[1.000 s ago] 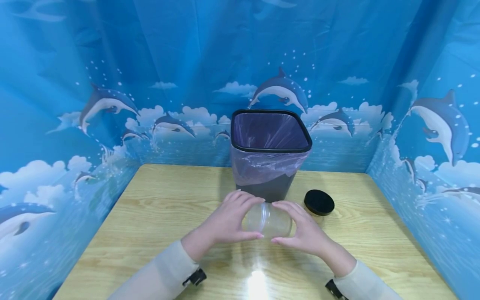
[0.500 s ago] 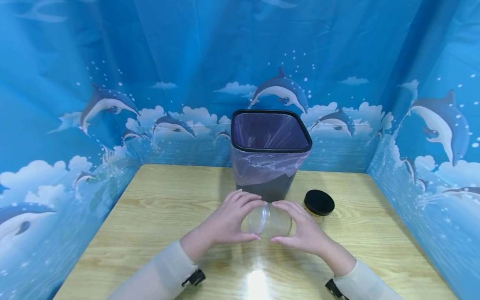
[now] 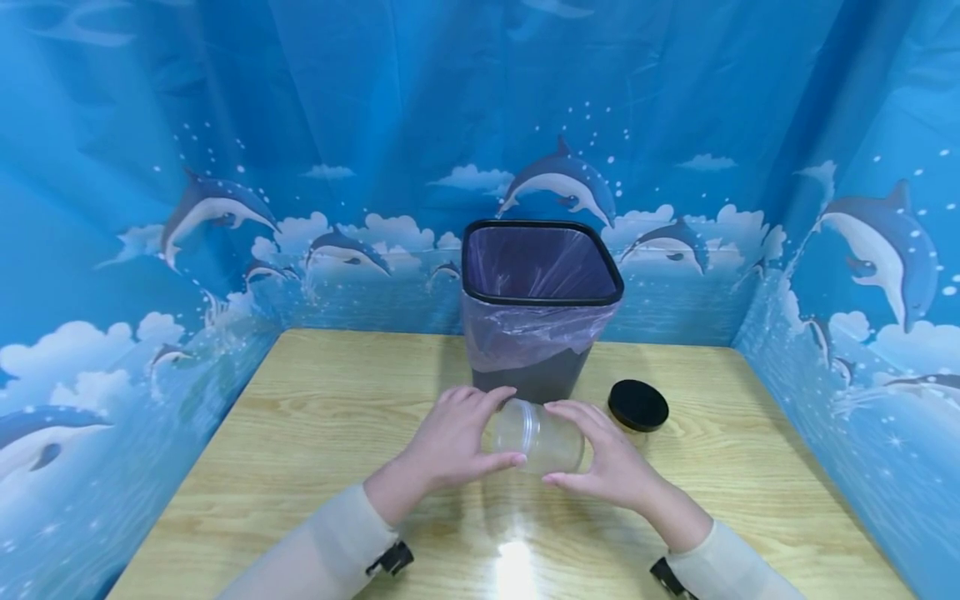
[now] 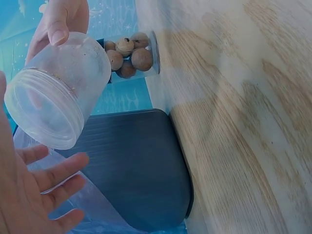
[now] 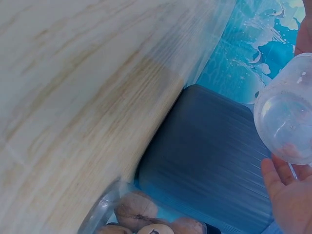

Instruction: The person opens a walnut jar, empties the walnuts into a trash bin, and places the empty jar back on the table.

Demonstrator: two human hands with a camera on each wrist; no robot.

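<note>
Held on its side above the table, a clear lidless jar (image 3: 557, 443) has its open mouth to the left. My right hand (image 3: 613, 460) grips its base end between thumb and fingers. At the mouth end is my left hand (image 3: 448, 440), curved around it in the head view. The left wrist view shows the left hand (image 4: 34, 200) with fingers spread, a gap between them and the jar (image 4: 80, 73), and the right hand's thumb (image 4: 57, 33) on the jar. Nothing shows inside it. In the right wrist view, right fingers (image 5: 275, 175) lie by the jar's base (image 5: 285, 122).
A dark bin (image 3: 528, 379) with a purple liner stands behind the hands, against a blue dolphin-print curtain (image 3: 360, 100). Right of it, a black-lidded jar (image 3: 637, 405) stands on the wooden table (image 3: 337, 400); several brown, walnut-like balls (image 4: 126, 58) fill it.
My left hand has shifted slightly left, its fingers coming away from the jar and uncovering more of the mouth end. My right hand has kept its grip and place.
</note>
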